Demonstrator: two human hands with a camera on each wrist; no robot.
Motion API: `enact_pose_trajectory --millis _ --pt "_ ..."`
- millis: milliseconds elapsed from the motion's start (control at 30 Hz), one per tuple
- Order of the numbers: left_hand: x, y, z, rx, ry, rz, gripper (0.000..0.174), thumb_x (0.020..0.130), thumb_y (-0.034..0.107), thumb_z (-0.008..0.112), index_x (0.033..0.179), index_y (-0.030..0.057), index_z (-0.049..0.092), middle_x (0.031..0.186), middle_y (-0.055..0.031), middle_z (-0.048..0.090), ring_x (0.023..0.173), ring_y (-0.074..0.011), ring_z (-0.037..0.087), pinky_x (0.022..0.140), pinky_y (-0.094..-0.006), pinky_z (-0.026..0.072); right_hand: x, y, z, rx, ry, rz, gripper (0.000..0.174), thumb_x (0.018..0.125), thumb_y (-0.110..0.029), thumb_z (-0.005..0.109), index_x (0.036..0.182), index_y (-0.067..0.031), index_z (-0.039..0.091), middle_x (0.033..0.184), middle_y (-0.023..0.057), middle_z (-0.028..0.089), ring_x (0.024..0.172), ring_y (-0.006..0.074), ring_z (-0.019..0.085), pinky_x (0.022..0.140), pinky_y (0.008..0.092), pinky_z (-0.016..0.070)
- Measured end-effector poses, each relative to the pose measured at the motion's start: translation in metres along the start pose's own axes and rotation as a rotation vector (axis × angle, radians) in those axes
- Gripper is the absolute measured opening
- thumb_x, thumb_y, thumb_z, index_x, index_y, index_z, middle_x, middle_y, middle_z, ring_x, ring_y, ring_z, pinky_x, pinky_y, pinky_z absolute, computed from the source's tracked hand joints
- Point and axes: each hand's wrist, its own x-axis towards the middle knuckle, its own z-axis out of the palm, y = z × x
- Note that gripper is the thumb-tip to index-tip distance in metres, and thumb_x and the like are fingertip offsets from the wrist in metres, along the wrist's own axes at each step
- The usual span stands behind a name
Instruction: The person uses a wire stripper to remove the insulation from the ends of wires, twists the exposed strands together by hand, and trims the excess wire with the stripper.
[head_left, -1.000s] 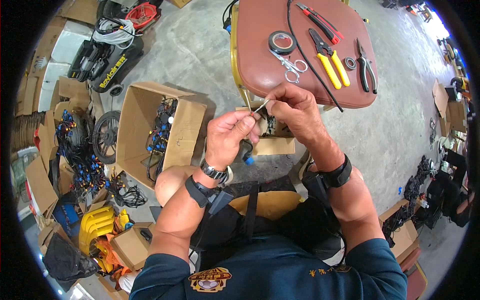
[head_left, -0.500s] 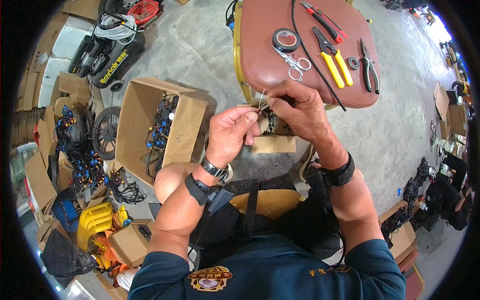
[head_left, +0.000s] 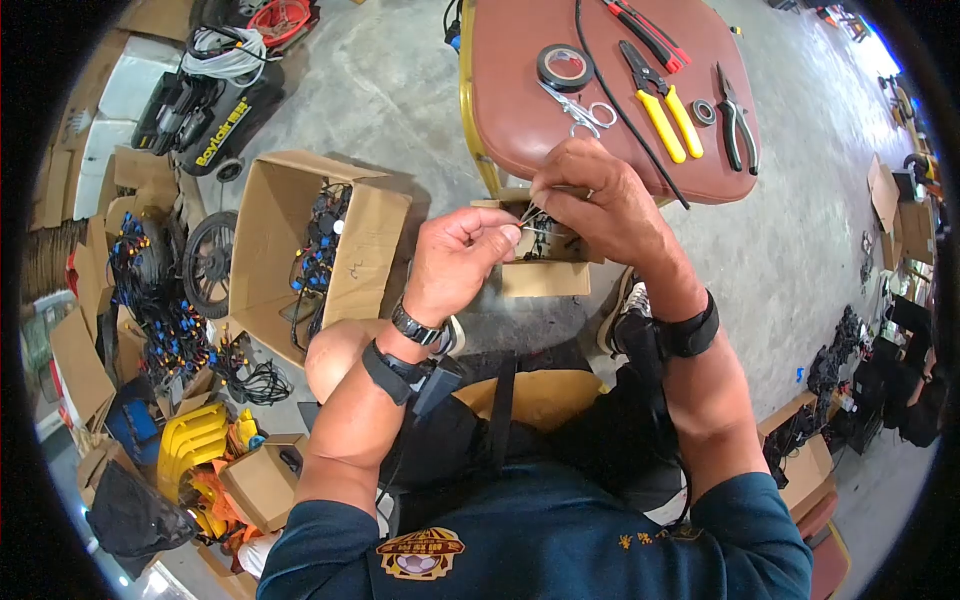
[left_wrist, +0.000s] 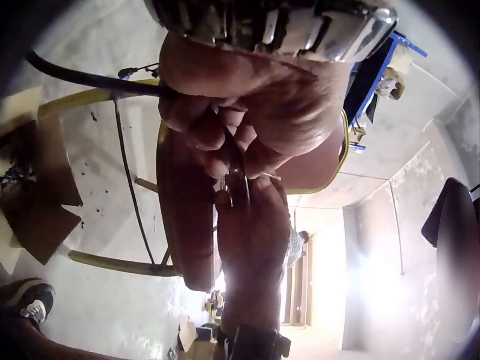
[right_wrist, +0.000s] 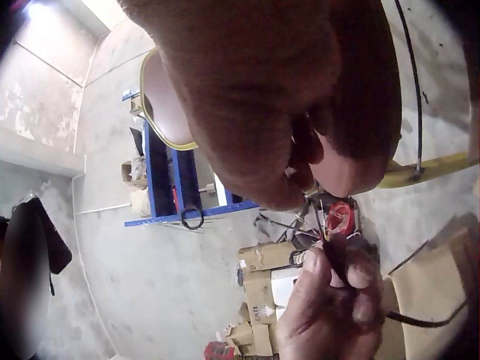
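Thin wires (head_left: 530, 214) run between the two hands, in front of the red-brown chair seat (head_left: 520, 120). The left hand (head_left: 452, 262) pinches them between thumb and forefinger. Close by on the right, the right hand (head_left: 603, 205) pinches the wires' other end, its fingers curled. In the left wrist view a black cable (left_wrist: 90, 79) leads into the left hand (left_wrist: 262, 97), with the right hand (left_wrist: 255, 255) opposite. The right wrist view shows dark wire between the right hand (right_wrist: 255, 97) and left hand (right_wrist: 330, 311); the exact finger contact is hidden.
On the seat lie black tape (head_left: 565, 68), scissors (head_left: 583, 112), a black cable (head_left: 625, 118), a red cutter (head_left: 650, 35), yellow-handled strippers (head_left: 668, 120), a ring (head_left: 703, 113) and pliers (head_left: 737, 125). Cardboard boxes (head_left: 375, 250) (head_left: 545, 279) stand below.
The right hand has turned and its fingers have curled further over the wires. The left hand has shifted slightly right, still pinching. The seat and tools sit slightly higher in the head view.
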Motion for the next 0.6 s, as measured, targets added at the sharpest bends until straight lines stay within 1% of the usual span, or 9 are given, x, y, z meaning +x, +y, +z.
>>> enact_pose_trajectory --millis 33,67,133,233,267,333,367,467,600 --pt "-0.0005 -0.0002 -0.0002 0.011 -0.01 0.031 0.014 0.091 0.011 0.067 0.1 0.001 0.069 0.072 0.0 0.065 0.055 -0.0022 0.049 0.049 -0.0186 0.0383 -0.0002 -0.0001 -0.0015 0.001 -0.026 -0.004 0.008 0.081 -0.005 0.066 0.088 -0.0018 0.065 0.086 0.0049 0.059 0.085 0.0152 0.056 0.077 0.0283 0.0458" --pt "-0.0007 -0.0002 -0.0006 0.022 -0.02 0.063 0.014 0.09 0.01 0.068 0.101 0.0011 0.07 0.072 0.0011 0.066 0.056 -0.0017 0.05 0.05 -0.019 0.0388 -0.0009 -0.001 -0.0016 0.05 -0.028 0.045 0.007 0.081 -0.005 0.066 0.088 -0.0016 0.065 0.086 0.0047 0.059 0.085 0.0147 0.056 0.077 0.0283 0.0457" --pt "-0.0009 0.001 -0.0015 0.031 -0.02 0.035 0.014 0.089 0.009 0.068 0.1 0.0014 0.07 0.073 0.0016 0.065 0.057 -0.0022 0.05 0.051 -0.0193 0.0395 -0.0021 -0.0031 0.0001 0.149 -0.031 0.141 0.006 0.082 -0.005 0.065 0.087 -0.0011 0.064 0.086 0.0045 0.059 0.086 0.0138 0.056 0.078 0.0283 0.0453" --pt "-0.0002 -0.0013 -0.0065 -0.018 -0.025 -0.031 0.013 0.088 0.009 0.069 0.099 0.0013 0.071 0.073 0.0014 0.065 0.059 -0.003 0.051 0.052 -0.0196 0.0405 -0.0028 -0.0001 0.0028 0.162 -0.022 0.13 0.006 0.082 -0.005 0.065 0.085 -0.0004 0.064 0.085 0.0038 0.058 0.084 0.0125 0.055 0.076 0.0278 0.0451" --pt "0.0001 -0.0022 -0.0081 -0.043 -0.028 -0.057 0.013 0.088 0.009 0.069 0.098 0.0012 0.071 0.073 0.0012 0.065 0.059 -0.0032 0.051 0.053 -0.0196 0.0408 -0.0023 -0.0007 0.0034 0.158 -0.02 0.145 0.007 0.081 -0.006 0.064 0.085 0.0001 0.065 0.084 0.0059 0.06 0.084 0.0154 0.057 0.077 0.0295 0.0458" --pt "-0.0003 -0.0018 -0.0077 -0.026 -0.026 -0.044 0.013 0.089 0.01 0.069 0.098 0.0011 0.069 0.072 0.0003 0.063 0.056 -0.0041 0.05 0.051 -0.0192 0.0389 -0.002 -0.0027 0.0038 0.149 -0.013 0.176 0.01 0.08 -0.008 0.064 0.084 0.0012 0.066 0.084 0.0099 0.063 0.084 0.021 0.06 0.079 0.0328 0.0471" --pt "-0.0003 -0.0014 -0.007 -0.018 -0.026 -0.037 0.013 0.09 0.011 0.068 0.098 0.001 0.069 0.071 -0.0002 0.062 0.055 -0.0045 0.05 0.049 -0.0189 0.0379 -0.0027 -0.0023 0.0041 0.172 -0.014 0.191 0.01 0.081 -0.008 0.064 0.084 0.0015 0.066 0.083 0.0092 0.063 0.083 0.0196 0.06 0.077 0.0322 0.0473" --pt "-0.0005 0.001 -0.0075 -0.03 -0.053 -0.071 0.014 0.091 0.012 0.067 0.098 0.0005 0.068 0.071 -0.0011 0.062 0.058 -0.0067 0.053 0.053 -0.0206 0.0423 -0.0032 -0.0004 0.005 0.252 -0.03 0.249 0.012 0.081 -0.009 0.064 0.085 0.002 0.066 0.081 0.0068 0.063 0.08 0.0153 0.06 0.074 0.0304 0.0479" --pt "-0.0003 0.0 -0.0078 -0.042 -0.113 -0.016 0.014 0.093 0.011 0.064 0.099 -0.001 0.067 0.073 -0.0022 0.063 0.064 -0.0096 0.057 0.062 -0.0233 0.0469 -0.0038 -0.0011 0.0026 0.345 -0.068 0.377 0.013 0.082 -0.01 0.065 0.085 0.0021 0.067 0.081 0.0046 0.064 0.078 0.0112 0.059 0.07 0.0286 0.0482"
